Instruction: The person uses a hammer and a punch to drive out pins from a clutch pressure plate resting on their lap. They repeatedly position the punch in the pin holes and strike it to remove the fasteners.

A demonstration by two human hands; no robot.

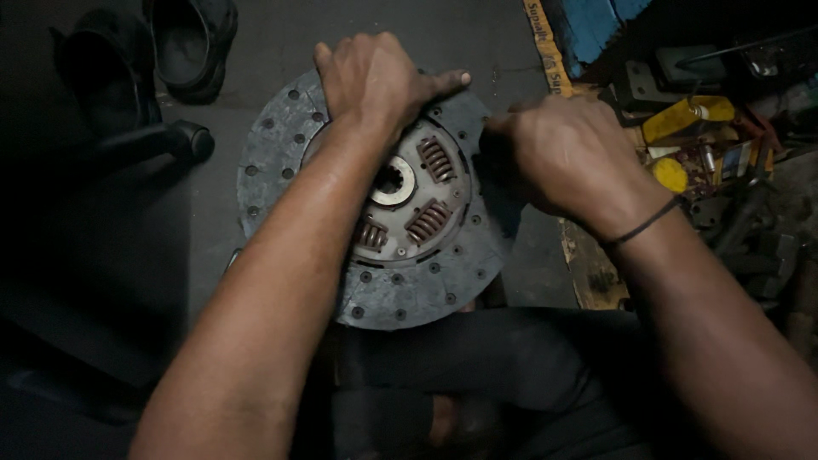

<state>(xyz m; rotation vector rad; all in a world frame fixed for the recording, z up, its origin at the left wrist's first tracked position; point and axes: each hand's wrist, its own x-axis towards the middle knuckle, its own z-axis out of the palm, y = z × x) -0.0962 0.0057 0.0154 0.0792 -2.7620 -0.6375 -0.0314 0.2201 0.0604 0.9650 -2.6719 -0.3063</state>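
Observation:
A round grey clutch disc (426,281) lies flat in front of me, with rusty coil springs and a splined metal hub (393,181) at its centre. My left hand (375,77) rests on the disc's far edge, fingers curled over the rim and thumb stretched to the right. My right hand (554,153) is closed against the disc's right rim; whether it holds a small tool is hidden by the fingers. A thin black band circles my right wrist.
Dark sandals (183,43) lie on the floor at the upper left beside a dark cylindrical bar (153,145). At the right is a cluttered pile of tools and parts with yellow pieces (682,119). A wooden plank (588,273) borders it. My dark-clothed legs (511,375) are below.

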